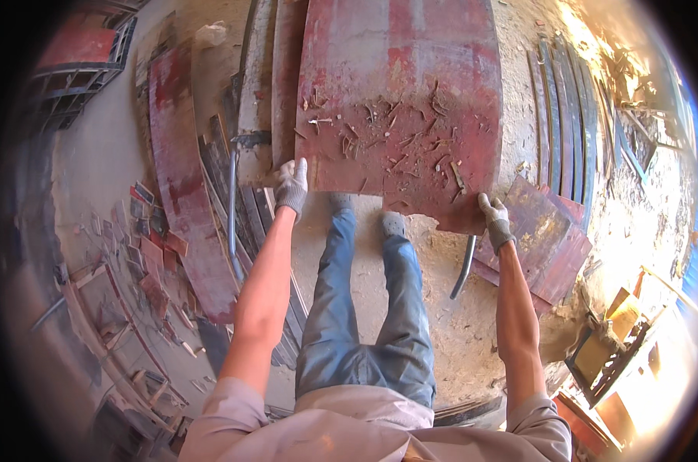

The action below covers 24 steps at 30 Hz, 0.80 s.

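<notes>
A large, worn red plywood sheet [399, 69] lies in front of me, strewn with wood chips and dirt over its near half. Its near edge is ragged and steps further toward me on the right. My left hand [291, 186], in a grey-white work glove, closes on the sheet's near left corner. At the near right corner, my right hand [497, 219], gloved alike, grips the edge with the thumb on top. The fingers under the sheet are hidden on both sides. Beside the left forearm a bent metal tube [233, 208] stands out, and another metal tube [464, 268] shows below the right corner.
Long boards [181, 177] lie on the left, with scattered wood scraps [152, 266] beyond them. To the right are broken red panels [540, 235] and a row of long dark beams [568, 123]. A metal rack [83, 77] stands far left.
</notes>
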### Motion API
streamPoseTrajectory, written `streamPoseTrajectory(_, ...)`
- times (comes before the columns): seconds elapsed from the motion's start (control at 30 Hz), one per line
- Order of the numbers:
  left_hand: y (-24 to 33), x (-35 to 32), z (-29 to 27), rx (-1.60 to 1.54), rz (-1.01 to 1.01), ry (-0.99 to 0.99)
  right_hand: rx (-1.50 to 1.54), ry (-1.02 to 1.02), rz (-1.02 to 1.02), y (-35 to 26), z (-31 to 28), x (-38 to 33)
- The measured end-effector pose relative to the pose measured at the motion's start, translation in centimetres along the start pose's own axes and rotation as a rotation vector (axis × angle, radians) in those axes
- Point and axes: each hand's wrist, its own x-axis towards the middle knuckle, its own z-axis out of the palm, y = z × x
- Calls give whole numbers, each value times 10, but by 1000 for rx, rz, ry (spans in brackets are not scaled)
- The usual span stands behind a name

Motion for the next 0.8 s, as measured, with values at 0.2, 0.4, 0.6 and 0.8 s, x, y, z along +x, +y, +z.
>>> streamPoseTrajectory(0.2,-7,-161,-50,207,-37,-108,-26,37,-92,28,-81,-158)
streamPoseTrajectory(0.4,-38,-328,-39,-111,-55,-85,-57,0,-84,44,-153,-339)
streamPoseTrajectory(0.6,-98,-433,1,-475,-197,-185,-51,-5,-85,46,-146,-523)
streamPoseTrajectory(0.8,-162,-483,22,-676,-161,-381,-363,-145,-284,30,-45,-605)
